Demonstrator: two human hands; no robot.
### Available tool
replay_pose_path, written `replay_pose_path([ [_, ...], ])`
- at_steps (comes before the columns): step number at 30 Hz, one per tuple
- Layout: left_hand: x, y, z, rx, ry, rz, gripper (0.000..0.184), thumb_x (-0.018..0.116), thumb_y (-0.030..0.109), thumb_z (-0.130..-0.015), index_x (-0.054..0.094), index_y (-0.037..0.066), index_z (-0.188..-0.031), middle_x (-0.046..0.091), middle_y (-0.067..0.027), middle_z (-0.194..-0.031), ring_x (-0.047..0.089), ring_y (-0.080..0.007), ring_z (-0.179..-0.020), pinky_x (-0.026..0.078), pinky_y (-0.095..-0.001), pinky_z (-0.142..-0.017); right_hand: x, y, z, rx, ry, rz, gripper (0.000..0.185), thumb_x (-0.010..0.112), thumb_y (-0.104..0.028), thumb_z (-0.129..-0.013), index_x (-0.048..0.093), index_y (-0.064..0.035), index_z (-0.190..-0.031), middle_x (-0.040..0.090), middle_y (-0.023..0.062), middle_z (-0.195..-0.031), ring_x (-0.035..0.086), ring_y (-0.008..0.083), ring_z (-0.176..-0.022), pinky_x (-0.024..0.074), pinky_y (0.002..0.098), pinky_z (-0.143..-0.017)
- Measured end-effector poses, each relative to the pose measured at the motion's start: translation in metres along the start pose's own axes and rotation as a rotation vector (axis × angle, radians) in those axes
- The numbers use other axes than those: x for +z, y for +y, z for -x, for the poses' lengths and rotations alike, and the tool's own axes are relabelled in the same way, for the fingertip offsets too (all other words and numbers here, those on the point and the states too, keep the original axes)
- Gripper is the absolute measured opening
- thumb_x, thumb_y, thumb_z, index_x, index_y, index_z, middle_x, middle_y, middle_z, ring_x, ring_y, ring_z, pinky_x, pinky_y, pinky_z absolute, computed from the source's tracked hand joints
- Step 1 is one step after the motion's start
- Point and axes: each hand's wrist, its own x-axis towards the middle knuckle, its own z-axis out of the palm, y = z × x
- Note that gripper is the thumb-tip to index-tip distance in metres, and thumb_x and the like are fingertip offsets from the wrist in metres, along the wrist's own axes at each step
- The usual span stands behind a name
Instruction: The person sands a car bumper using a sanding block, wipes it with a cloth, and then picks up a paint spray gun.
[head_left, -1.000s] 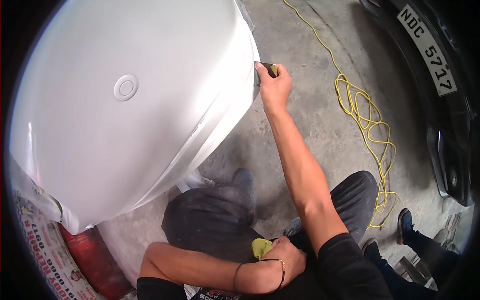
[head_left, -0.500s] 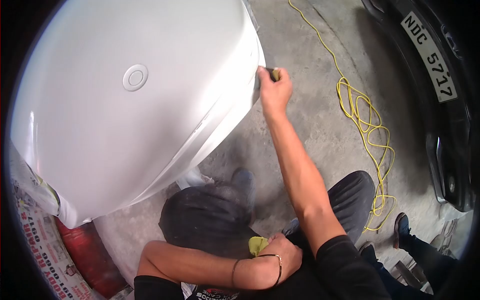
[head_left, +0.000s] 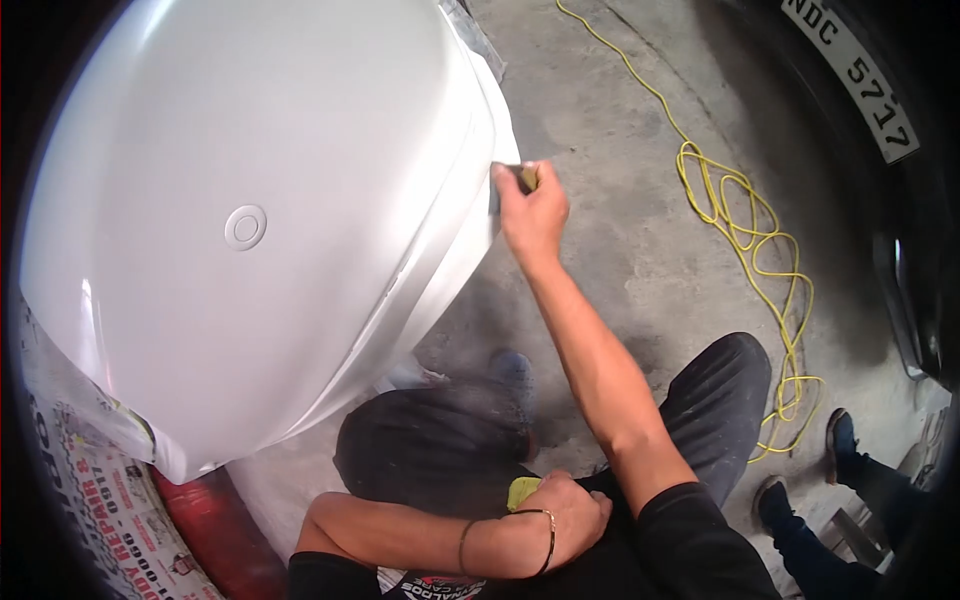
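My right hand (head_left: 535, 213) reaches out to the right edge of a large white car panel (head_left: 310, 140). Thumb and fingers are closed on a dark pad (head_left: 508, 176) with a yellowish part, which touches the panel's edge. A raised round ring (head_left: 245, 228) marks the panel's surface. My left hand (head_left: 575, 518) rests at my waist, closed around a yellow-green cloth (head_left: 521, 492) that pokes out beside the thumb.
Tangled yellow cable (head_left: 745, 235) lies on the concrete floor (head_left: 600, 130). A dark car bumper with a licence plate (head_left: 858, 75) stands at right. Another person's shoes (head_left: 842, 440) show at lower right. A red object (head_left: 215, 535) and a printed banner (head_left: 120, 500) are at lower left.
The view has shifted, so the white panel sits lower and the licence plate higher. My right hand, still at the panel's edge, has moved slightly along with the pad.
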Motion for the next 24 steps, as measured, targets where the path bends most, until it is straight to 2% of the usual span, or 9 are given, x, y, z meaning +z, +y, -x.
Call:
replay_pose_path([
  [3,0.017,0.003,-0.005,0.01,0.043,-0.095,0.043,0.064,0.013,-0.097,0.066,-0.001,-0.137,0.075,-0.0023,-0.077,0.076,-0.0269,-0.07,0.054,-0.0447,-0.076,0.006,0.003,-0.006,0.005,0.047,-0.005,0.035,0.085,-0.029,-0.096,0.065,-0.0001,-0.098,0.073,0.0196,-0.097,0.071,0.0387,-0.089,0.0544,0.0474,-0.084],
  [6,0.01,0.009,0.001,0.05,-0.003,-0.089,0.03,0.063,0.016,-0.095,0.068,0.0,-0.12,0.076,-0.012,-0.084,0.076,-0.0314,-0.074,0.057,-0.0488,-0.081,0.004,0.0,0.008,0.01,0.053,-0.006,0.034,0.084,-0.028,-0.096,0.065,-0.0005,-0.098,0.073,0.0192,-0.097,0.07,0.0402,-0.09,0.0541,0.0481,-0.083],
  [7,0.011,0.01,-0.001,0.036,0.002,-0.104,0.025,0.065,0.015,-0.094,0.073,0.003,-0.115,0.076,-0.0085,-0.085,0.076,-0.0294,-0.077,0.056,-0.048,-0.08,0.0,-0.003,0.009,0.035,0.042,0.005,0.033,0.084,-0.028,-0.096,0.065,-0.0008,-0.098,0.072,0.0192,-0.097,0.07,0.04,-0.089,0.0539,0.0481,-0.082],
  [10,0.041,0.013,-0.006,0.032,0.165,-0.097,0.042,0.067,0.014,-0.093,0.073,0.001,-0.133,0.076,-0.0064,-0.077,0.077,-0.0292,-0.075,0.054,-0.0463,-0.076,0.005,-0.002,-0.009,0.073,0.06,-0.005,0.033,0.084,-0.028,-0.096,0.065,-0.0013,-0.097,0.071,0.0198,-0.096,0.069,0.0383,-0.087,0.0533,0.0472,-0.081],
  [11,0.049,0.015,0.0,-0.001,0.212,-0.076,0.041,0.061,0.022,-0.097,0.07,0.0,-0.129,0.079,-0.013,-0.086,0.077,-0.0335,-0.078,0.056,-0.0501,-0.082,0.006,-0.001,-0.012,0.105,0.05,-0.049,0.033,0.084,-0.028,-0.096,0.065,-0.0012,-0.096,0.071,0.0199,-0.096,0.069,0.0376,-0.087,0.0533,0.0469,-0.082],
  [14,0.042,0.016,0.005,0.104,0.265,-0.073,0.034,0.057,0.017,-0.099,0.073,0.001,-0.124,0.079,-0.0121,-0.086,0.077,-0.0302,-0.077,0.055,-0.0478,-0.076,0.002,-0.002,0.008,0.141,-0.026,-0.016,0.032,0.086,-0.026,-0.095,0.066,-0.0005,-0.096,0.071,0.017,-0.095,0.068,0.0308,-0.088,0.0531,0.0459,-0.083],
  [16,0.028,0.019,0.005,0.066,0.228,-0.108,0.033,0.056,0.017,-0.1,0.074,0.002,-0.123,0.079,-0.0114,-0.087,0.077,-0.0292,-0.078,0.055,-0.0478,-0.075,-0.001,-0.003,0.013,0.104,-0.008,-0.038,0.033,0.086,-0.027,-0.094,0.066,-0.0003,-0.096,0.071,0.0168,-0.095,0.068,0.0307,-0.088,0.0532,0.0457,-0.084],
  [19,0.026,0.024,0.004,0.034,0.179,-0.143,0.032,0.056,0.018,-0.101,0.074,0.002,-0.121,0.079,-0.0103,-0.088,0.077,-0.0281,-0.079,0.055,-0.0478,-0.074,0.0,-0.016,-0.019,0.242,-0.002,-0.152,0.034,0.087,-0.027,-0.093,0.066,-0.0003,-0.095,0.071,0.0174,-0.097,0.069,0.0315,-0.09,0.0536,0.0452,-0.086],
  [24,0.033,0.023,-0.002,0.067,0.129,-0.139,0.031,0.057,0.02,-0.103,0.074,0.003,-0.122,0.08,-0.0082,-0.089,0.078,-0.0265,-0.082,0.055,-0.046,-0.076,0.002,-0.006,0.013,0.137,0.031,-0.042,0.033,0.085,-0.025,-0.096,0.065,0.0007,-0.094,0.07,0.0145,-0.091,0.063,0.0252,-0.084,0.0521,0.0418,-0.082],
])
